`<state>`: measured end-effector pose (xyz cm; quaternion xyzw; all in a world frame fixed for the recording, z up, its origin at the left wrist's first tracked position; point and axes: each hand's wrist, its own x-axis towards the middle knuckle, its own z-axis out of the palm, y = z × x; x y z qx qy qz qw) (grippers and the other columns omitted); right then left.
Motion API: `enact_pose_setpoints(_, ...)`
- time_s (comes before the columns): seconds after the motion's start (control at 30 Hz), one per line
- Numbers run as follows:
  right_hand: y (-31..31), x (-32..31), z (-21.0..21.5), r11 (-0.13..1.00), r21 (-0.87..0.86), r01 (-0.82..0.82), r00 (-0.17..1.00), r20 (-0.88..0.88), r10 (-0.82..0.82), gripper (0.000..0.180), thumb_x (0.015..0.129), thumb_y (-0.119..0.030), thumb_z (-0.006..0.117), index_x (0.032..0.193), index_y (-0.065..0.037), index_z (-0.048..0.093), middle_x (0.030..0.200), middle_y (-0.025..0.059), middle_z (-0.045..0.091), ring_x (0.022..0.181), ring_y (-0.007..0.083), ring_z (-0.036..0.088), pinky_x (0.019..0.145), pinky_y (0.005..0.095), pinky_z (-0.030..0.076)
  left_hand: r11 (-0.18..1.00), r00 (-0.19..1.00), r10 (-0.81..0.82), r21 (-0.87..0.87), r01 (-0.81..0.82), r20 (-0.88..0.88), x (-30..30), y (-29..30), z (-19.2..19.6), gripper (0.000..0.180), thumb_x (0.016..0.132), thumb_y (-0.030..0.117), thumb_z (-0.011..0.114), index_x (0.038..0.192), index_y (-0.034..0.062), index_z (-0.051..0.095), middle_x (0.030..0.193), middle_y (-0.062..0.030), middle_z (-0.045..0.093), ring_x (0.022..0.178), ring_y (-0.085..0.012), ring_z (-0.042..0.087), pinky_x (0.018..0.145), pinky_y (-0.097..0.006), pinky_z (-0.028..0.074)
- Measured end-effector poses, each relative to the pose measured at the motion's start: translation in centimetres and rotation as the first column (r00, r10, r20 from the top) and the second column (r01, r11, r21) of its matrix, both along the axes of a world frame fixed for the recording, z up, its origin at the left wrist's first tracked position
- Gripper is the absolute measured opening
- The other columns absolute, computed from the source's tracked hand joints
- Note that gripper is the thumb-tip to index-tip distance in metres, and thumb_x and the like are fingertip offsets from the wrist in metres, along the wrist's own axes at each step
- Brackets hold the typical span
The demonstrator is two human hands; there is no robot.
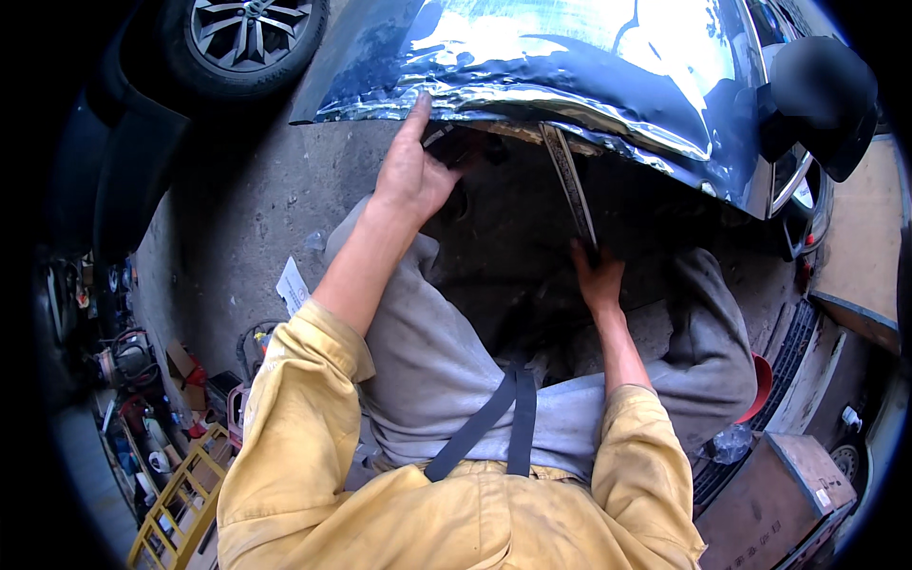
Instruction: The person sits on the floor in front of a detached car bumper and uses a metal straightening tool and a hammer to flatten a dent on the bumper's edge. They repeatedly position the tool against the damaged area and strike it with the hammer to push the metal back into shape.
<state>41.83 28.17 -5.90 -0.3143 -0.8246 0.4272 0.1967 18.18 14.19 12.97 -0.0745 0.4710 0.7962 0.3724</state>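
A brown box [760, 503] stands at the near right, a clump of clear plastic [731, 444] just beside it; a second, paler box [864, 209] stands farther off on the right. I cannot tell what either box contains. The dented blue body panel [608, 100] spans the far side, in front of me. My left forearm reaches far and slightly right from a pushed-up yellow sleeve [294, 408]; the thumb of my left hand [413, 179] points up against the panel's lower edge. Its other fingers lie in shadow, and I cannot tell whether they are together or apart. My right hand [598, 278], lower and nearer, has its fingers clamped around the near end of a long, flat metal tool [568, 180], which slants far and left to the panel's lower edge.
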Motion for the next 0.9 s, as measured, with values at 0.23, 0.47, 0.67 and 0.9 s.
enact_pose_setpoints(0.23, 0.5, -0.2, -6.4, 0.963, 0.255, 0.09, 0.994, 0.037, -0.103, 0.034, 0.078, -0.029, 0.074, 0.097, -0.001, 0.068, 0.08, 0.0235, 0.068, 0.07, 0.0409, 0.068, 0.06, 0.0494, 0.055, 0.978, 0.979, 0.201, 0.057, -0.203, 0.034, 0.0, 3.1, -0.4, 0.042, 0.105, 0.033, 0.044, 0.133, 0.0015, 0.044, 0.135, -0.0182, 0.05, 0.127, -0.0351, 0.048, 0.11, -0.064, 0.034)
enact_pose_setpoints(0.47, 1.9, -1.5, -6.9, 0.978, 0.192, 0.082, 0.997, -0.006, -0.083, 0.027, 0.079, -0.024, 0.07, 0.094, -0.002, 0.068, 0.08, 0.0214, 0.069, 0.072, 0.0407, 0.068, 0.063, 0.0504, 0.055, 0.96, 0.952, 0.275, 0.014, -0.279, 0.132, 0.8, 3.8, 1.2, 0.039, 0.106, 0.028, 0.043, 0.133, 0.0012, 0.042, 0.136, -0.0193, 0.048, 0.128, -0.0354, 0.047, 0.11, -0.065, 0.035)
enact_pose_setpoints(0.67, 1.7, 0.1, -5.6, 0.971, 0.218, 0.101, 0.993, 0.036, -0.111, 0.023, 0.078, -0.022, 0.071, 0.088, -0.002, 0.066, 0.074, 0.0228, 0.065, 0.069, 0.0431, 0.065, 0.059, 0.0516, 0.052, 0.973, 0.971, 0.228, 0.001, -0.229, 0.075, 1.1, 3.4, 1.0, 0.038, 0.106, 0.028, 0.042, 0.132, 0.0011, 0.042, 0.135, -0.0185, 0.05, 0.128, -0.0358, 0.048, 0.109, -0.066, 0.036)
enact_pose_setpoints(0.9, -1.3, 0.8, -3.4, 0.974, 0.192, 0.116, 0.987, 0.091, -0.136, 0.022, 0.077, -0.019, 0.072, 0.081, -0.001, 0.061, 0.072, 0.0245, 0.062, 0.07, 0.0463, 0.063, 0.059, 0.0526, 0.05, 0.959, 0.957, 0.283, -0.022, -0.282, 0.058, 0.6, 3.7, -0.3, 0.037, 0.105, 0.031, 0.046, 0.128, 0.0028, 0.047, 0.13, -0.0168, 0.053, 0.12, -0.0332, 0.054, 0.104, -0.063, 0.042)
